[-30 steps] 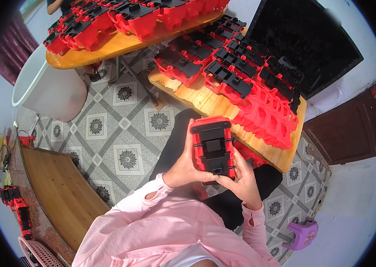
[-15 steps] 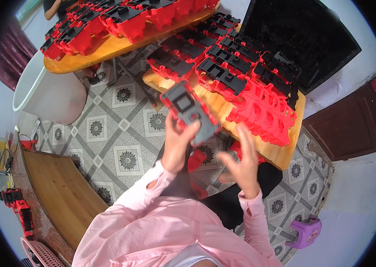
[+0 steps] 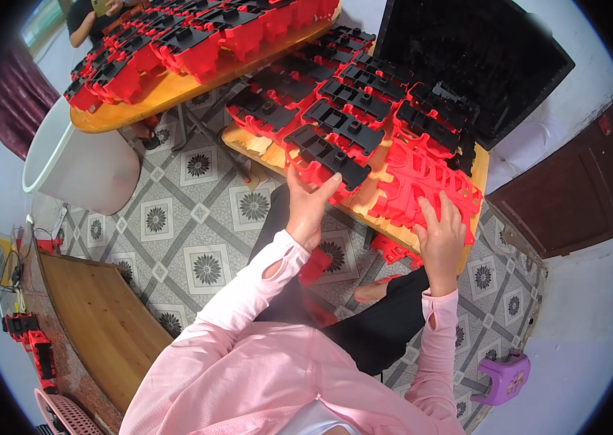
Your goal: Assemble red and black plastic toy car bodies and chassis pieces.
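At the near edge of the right-hand table, my left hand grips a plastic part with a black top and red base. The thumb lies on its black top and the fingers are at its near-left corner. This part sits in front of several similar black-and-red parts. My right hand reaches over the bare red plastic frames stacked at the right. Its fingers are stretched and apart, seemingly touching the near frames; the exact contact is hard to make out.
Wooden table carries the parts. A large black screen leans behind it. Another table at far left holds more black-and-red parts; a person is beyond. White bin, wooden board and purple stool stand around.
My left hand has carried the black-and-red part from the air above my lap forward onto the table's near edge. My right hand has moved right to the red frames.
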The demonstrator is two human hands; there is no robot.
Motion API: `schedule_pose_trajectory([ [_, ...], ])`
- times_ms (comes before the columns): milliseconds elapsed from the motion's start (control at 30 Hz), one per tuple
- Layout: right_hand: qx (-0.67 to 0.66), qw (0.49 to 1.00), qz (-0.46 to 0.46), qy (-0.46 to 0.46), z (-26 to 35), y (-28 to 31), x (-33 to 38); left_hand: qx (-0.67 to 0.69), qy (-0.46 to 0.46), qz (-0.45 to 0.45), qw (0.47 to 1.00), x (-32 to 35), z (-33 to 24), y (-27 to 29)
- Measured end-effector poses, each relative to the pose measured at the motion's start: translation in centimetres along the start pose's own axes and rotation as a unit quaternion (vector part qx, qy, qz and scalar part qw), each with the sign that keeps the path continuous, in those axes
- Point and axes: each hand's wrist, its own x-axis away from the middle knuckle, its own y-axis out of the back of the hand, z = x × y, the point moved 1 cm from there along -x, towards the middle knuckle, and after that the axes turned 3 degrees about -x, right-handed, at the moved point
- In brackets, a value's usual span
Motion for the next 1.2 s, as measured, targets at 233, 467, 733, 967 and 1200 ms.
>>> schedule_pose_trajectory([
  [233,0.011,0.999,-0.031,-0.005,-0.2,-0.6,0.2,0.063,0.024,0.028,0.997,-0.6,1.7,-0.1],
  [467,0.014,0.999,-0.026,-0.022,-0.3,0.1,0.8,0.04,0.028,0.002,0.999,-0.8,1.7,0.2],
  [733,-0.289,0.957,0.014,0.002,5.3,-0.8,-7.2,0.051,0.055,0.008,0.997,-0.5,1.4,0.4],
  [967,-0.249,0.967,0.032,0.043,5.9,-6.1,-14.9,0.052,0.063,0.033,0.996,-1.5,1.0,1.2],
  [1200,-0.306,0.938,0.139,0.084,5.0,-5.7,-16.7,0.045,0.072,0.041,0.996,-1.6,0.4,1.7],
])
